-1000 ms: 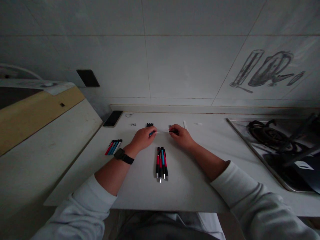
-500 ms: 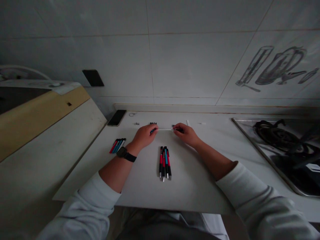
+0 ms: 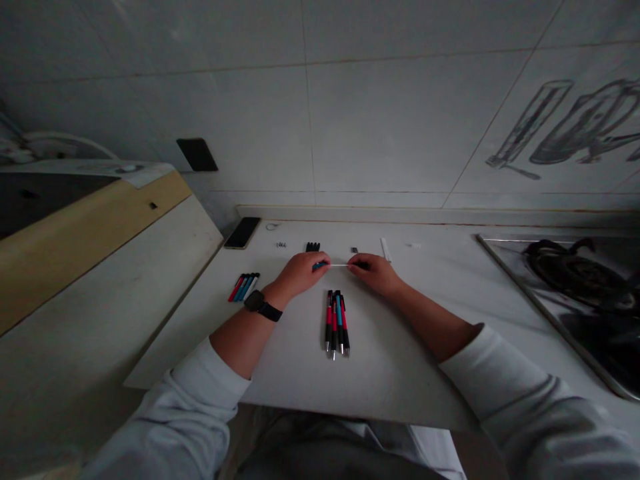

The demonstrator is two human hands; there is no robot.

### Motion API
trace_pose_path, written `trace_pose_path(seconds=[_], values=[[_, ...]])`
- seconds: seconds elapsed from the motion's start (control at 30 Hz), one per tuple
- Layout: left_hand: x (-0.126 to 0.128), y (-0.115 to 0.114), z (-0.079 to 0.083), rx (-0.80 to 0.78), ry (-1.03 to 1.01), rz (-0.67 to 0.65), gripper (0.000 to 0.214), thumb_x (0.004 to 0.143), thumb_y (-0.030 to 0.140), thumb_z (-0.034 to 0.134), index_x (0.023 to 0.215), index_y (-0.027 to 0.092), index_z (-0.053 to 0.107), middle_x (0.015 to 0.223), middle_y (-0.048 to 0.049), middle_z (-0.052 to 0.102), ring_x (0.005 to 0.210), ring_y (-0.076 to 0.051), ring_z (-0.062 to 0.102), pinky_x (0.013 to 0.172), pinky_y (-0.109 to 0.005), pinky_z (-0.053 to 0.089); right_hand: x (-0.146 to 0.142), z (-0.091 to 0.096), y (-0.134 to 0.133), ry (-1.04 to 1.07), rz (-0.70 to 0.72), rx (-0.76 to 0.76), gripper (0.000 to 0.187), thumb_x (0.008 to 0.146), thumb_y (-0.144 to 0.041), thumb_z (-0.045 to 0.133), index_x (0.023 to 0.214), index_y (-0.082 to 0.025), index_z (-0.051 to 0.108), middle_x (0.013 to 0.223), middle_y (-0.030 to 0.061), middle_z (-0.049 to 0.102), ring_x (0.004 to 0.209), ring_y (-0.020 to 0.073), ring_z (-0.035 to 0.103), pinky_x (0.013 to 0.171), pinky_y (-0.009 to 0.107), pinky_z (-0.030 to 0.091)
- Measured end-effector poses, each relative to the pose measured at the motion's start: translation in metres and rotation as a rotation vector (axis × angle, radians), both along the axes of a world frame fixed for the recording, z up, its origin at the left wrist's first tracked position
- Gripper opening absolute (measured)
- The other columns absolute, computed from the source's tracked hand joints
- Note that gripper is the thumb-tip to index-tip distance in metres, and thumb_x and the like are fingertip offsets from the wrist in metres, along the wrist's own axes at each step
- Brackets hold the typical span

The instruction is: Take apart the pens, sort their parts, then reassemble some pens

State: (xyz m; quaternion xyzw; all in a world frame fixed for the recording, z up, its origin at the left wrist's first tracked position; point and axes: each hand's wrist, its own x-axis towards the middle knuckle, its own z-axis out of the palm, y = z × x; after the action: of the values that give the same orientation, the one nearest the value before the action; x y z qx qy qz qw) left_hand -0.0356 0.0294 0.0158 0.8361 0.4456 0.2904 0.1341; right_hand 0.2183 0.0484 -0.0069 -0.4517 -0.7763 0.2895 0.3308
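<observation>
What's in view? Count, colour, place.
pens: 4, three red, one blue, centre
barrels: 4, red, blue, white, left
phone: 1, black, back left
bits: uncountable, grey, back left
small parts: several, black, back centre
strip: 1, white, back right
stove: 1, steel, black, right
counter: 1, white, beneath
panel: 1, white, left
drawing: 1, grey, wall right
rod: 1, white, beyond pens
watch: 1, black, left wrist
left hand: 1, holding blue piece
right hand: 1, holding dark piece

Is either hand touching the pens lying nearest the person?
No, the pens lie on the counter with bare surface between them and the left hand and right hand.
</observation>
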Motion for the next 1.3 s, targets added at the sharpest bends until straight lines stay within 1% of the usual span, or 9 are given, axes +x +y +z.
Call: trace_pose_path(seconds=[0.13,0.23,0.4,0.67,0.87,1.0,1.1,1.2,1.3], values=[[-0.004,0.005,-0.007,-0.112,-0.071,0.059,0.016,0.089,0.026,0.073,0.103,0.022,0.066,0.096,-0.0024,0.077,0.090,-0.019,0.072,0.078,-0.028,0.053,0.000,0.000,-0.001,0.027,-0.052,0.000,0.027,0.088,-0.042,0.059,0.089,-0.020,0.074,0.082,0.0032,0.073,0.072,0.0178,0.062,0.071,0.030,0.046],[-0.007,0.007,-0.010,-0.154,-0.002,0.048,0.016,0.084,0.022,0.078,0.097,0.021,0.069,0.093,-0.0029,0.076,0.087,-0.019,0.071,0.078,-0.029,0.053,-0.001,0.002,-0.003,0.056,-0.064,0.000,0.027,0.088,-0.042,0.058,0.090,-0.020,0.073,0.085,0.0034,0.073,0.073,0.0182,0.063,0.071,0.030,0.046],[-0.007,0.005,-0.006,-0.076,0.110,-0.083,0.012,0.084,0.016,0.075,0.095,0.020,0.075,0.099,-0.0044,0.072,0.090,-0.019,0.068,0.084,-0.031,0.053,-0.005,0.005,-0.009,-0.068,-0.104,0.040,0.018,0.088,-0.035,0.060,0.088,-0.022,0.073,0.082,0.0028,0.073,0.072,0.0180,0.063,0.070,0.030,0.045],[-0.007,-0.001,0.004,-0.014,0.293,-0.133,0.012,0.090,0.021,0.072,0.098,0.023,0.081,0.098,-0.0052,0.069,0.091,-0.020,0.066,0.085,-0.032,0.051,-0.006,0.004,-0.013,-0.345,-0.095,0.167,0.017,0.091,-0.027,0.060,0.095,-0.022,0.076,0.096,0.0086,0.075,0.085,0.0216,0.065,0.076,0.031,0.045],[-0.007,0.002,0.005,0.057,0.366,-0.193,0.015,0.093,0.017,0.067,0.099,0.019,0.080,0.098,-0.0064,0.070,0.095,-0.019,0.065,0.087,-0.031,0.049,-0.008,0.011,-0.018,-0.427,-0.080,0.138,0.020,0.094,-0.027,0.058,0.100,-0.021,0.076,0.100,0.0079,0.073,0.090,0.0188,0.065,0.081,0.028,0.045],[-0.013,0.002,0.014,0.037,0.349,-0.211,0.019,0.095,0.014,0.062,0.104,0.019,0.078,0.102,-0.0066,0.070,0.096,-0.019,0.064,0.089,-0.030,0.049,-0.009,0.012,-0.019,-0.443,-0.087,0.136,0.020,0.095,-0.028,0.058,0.102,-0.022,0.076,0.103,0.0077,0.073,0.092,0.0181,0.065,0.084,0.027,0.045],[-0.028,0.002,0.027,0.013,0.315,-0.171,0.016,0.092,0.013,0.064,0.100,0.019,0.076,0.102,-0.0063,0.069,0.095,-0.019,0.064,0.087,-0.031,0.049,-0.008,0.010,-0.018,-0.446,-0.090,0.144,0.020,0.096,-0.029,0.058,0.101,-0.022,0.076,0.103,0.0077,0.072,0.091,0.0182,0.065,0.083,0.027,0.046],[-0.050,0.003,0.043,-0.016,0.197,-0.059,0.004,0.086,0.020,0.073,0.090,0.018,0.072,0.096,-0.0045,0.068,0.088,-0.017,0.064,0.081,-0.029,0.049,-0.008,0.010,-0.017,-0.446,-0.093,0.147,0.020,0.096,-0.030,0.058,0.101,-0.022,0.075,0.102,0.0074,0.072,0.091,0.0183,0.065,0.083,0.027,0.046],[-0.072,0.005,0.058,-0.127,-0.063,0.151,0.021,0.081,0.033,0.079,0.084,0.017,0.065,0.078,-0.0016,0.066,0.070,-0.014,0.063,0.065,-0.025,0.047,-0.008,0.009,-0.017,-0.447,-0.091,0.144,0.020,0.095,-0.031,0.058,0.101,-0.022,0.075,0.102,0.0073,0.072,0.090,0.0183,0.065,0.083,0.027,0.045]])
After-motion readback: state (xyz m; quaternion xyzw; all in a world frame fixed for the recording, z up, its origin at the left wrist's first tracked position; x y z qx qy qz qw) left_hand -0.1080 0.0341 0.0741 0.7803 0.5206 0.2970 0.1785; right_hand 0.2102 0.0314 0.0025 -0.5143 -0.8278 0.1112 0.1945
